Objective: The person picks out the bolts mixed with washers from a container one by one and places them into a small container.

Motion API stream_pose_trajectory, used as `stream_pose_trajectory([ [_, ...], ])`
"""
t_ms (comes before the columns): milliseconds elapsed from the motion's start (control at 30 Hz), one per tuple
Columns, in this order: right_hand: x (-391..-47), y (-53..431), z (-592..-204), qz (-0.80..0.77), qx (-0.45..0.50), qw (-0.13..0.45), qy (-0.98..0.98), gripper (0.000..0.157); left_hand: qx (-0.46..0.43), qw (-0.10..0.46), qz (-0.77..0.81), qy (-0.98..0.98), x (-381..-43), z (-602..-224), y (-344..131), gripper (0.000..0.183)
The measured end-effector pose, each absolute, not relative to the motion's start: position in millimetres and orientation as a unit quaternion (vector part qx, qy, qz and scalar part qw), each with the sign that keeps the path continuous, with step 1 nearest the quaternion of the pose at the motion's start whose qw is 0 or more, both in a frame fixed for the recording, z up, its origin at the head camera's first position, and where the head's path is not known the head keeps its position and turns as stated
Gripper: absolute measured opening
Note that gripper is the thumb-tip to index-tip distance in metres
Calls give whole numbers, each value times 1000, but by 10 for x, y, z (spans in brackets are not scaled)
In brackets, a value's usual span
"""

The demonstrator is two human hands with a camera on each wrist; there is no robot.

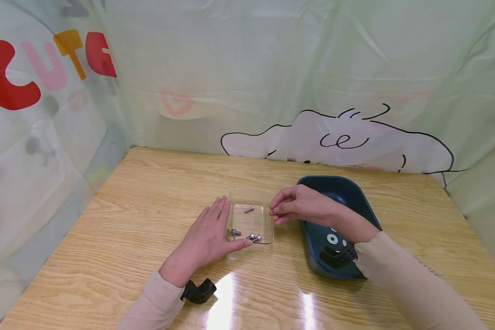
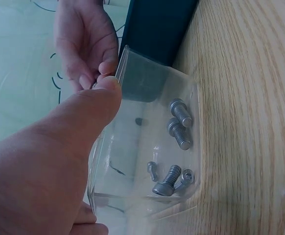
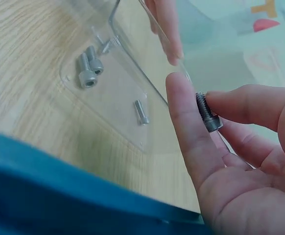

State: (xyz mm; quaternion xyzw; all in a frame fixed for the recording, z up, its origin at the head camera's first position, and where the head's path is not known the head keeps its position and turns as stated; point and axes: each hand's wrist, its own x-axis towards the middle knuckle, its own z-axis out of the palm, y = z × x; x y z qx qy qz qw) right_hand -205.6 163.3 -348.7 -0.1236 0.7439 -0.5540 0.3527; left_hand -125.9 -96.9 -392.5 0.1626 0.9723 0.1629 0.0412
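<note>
A clear plastic box (image 1: 252,224) stands on the table with several socket-head bolts (image 2: 177,133) of different sizes inside. My left hand (image 1: 208,233) lies against its left side, fingers straight along the wall and the thumb (image 2: 81,115) stretched over the near rim. At the box's right rim, my right hand (image 1: 303,205) pinches a bolt (image 3: 207,111) between thumb and index finger. That bolt is plain in the right wrist view and hidden by the fingers in the head view. A small bolt (image 3: 141,112) lies apart from the others in the box.
A dark blue basin (image 1: 313,243) stands right of the box under my right forearm, with white washers (image 1: 332,239) in it. Printed curtains (image 1: 214,68) hang behind the wooden table (image 1: 148,192) and along its sides.
</note>
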Motion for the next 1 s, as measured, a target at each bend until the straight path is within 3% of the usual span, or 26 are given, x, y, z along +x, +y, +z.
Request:
stream_pose_trajectory([
  [1000,-1999,1393,-3486,-545,-144,356,746,28,161,46,158,973,-1264,-3921,-964,115],
])
